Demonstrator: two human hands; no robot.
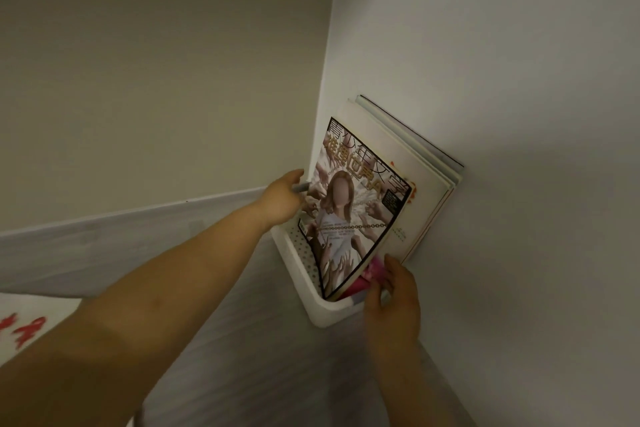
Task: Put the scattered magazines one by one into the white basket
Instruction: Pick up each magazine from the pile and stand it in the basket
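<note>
The glossy front magazine [356, 211] stands in the white basket [298, 267] of perforated plastic, with its long axis pointing up out of it. It leans on the other magazines [412, 166] and lies between both hands. The left hand [282, 199] grips its far edge. The right hand [394, 298] curls at the near corner on a pink cover [372, 274]; I cannot tell if it pinches.

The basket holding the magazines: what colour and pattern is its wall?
The basket is white, its inner wall dotted with small holes; head view.

Beige wall [156, 62] on the left, white wall [502, 45] on the right, grey wood-grain surface [259, 340] beneath them
</note>
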